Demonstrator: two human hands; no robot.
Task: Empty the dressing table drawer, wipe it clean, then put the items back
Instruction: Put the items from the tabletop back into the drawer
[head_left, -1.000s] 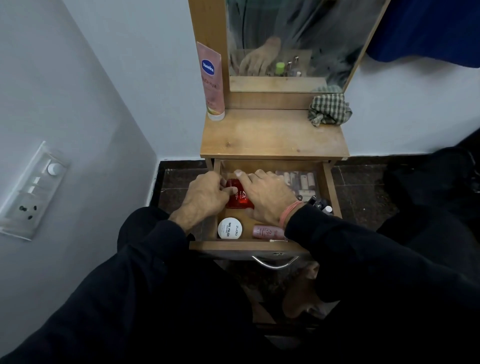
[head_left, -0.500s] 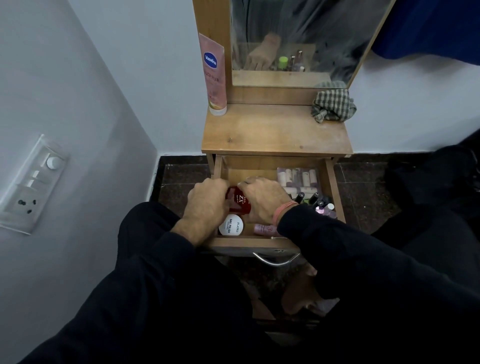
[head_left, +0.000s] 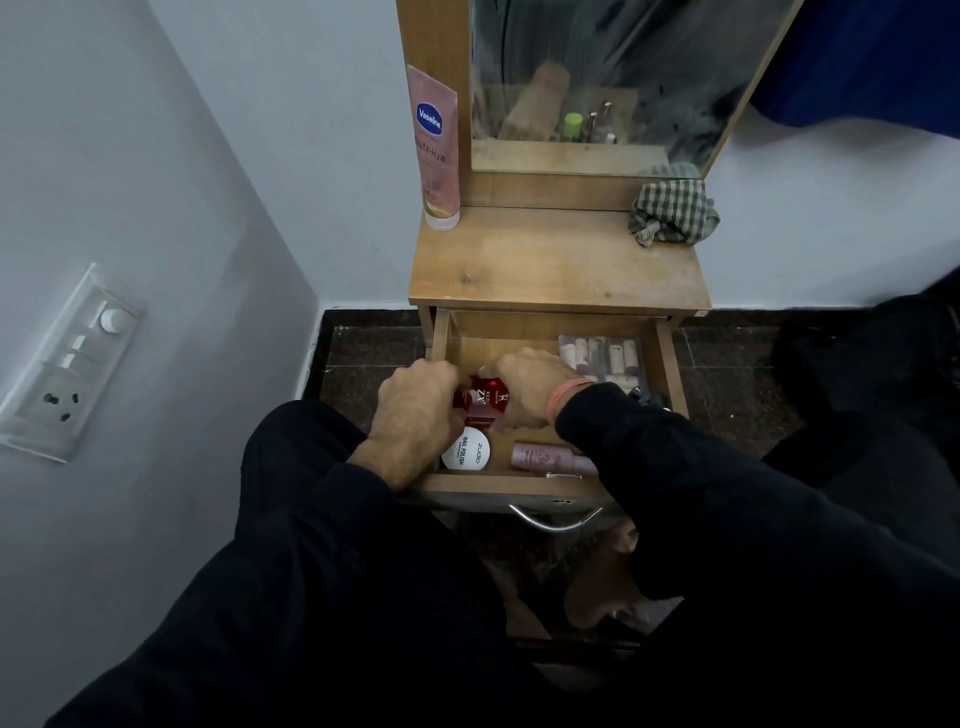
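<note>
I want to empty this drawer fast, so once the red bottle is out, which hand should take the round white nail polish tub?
Left, probably. The left hand sits directly beside the white tub at the drawer's front left, while the right hand holds the red bottle from the other side, farther off.

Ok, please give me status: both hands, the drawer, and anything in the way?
Left hand and right hand both grip red bottle. Drawer open, not yet emptied. White jar, pink bottle close below.
</note>
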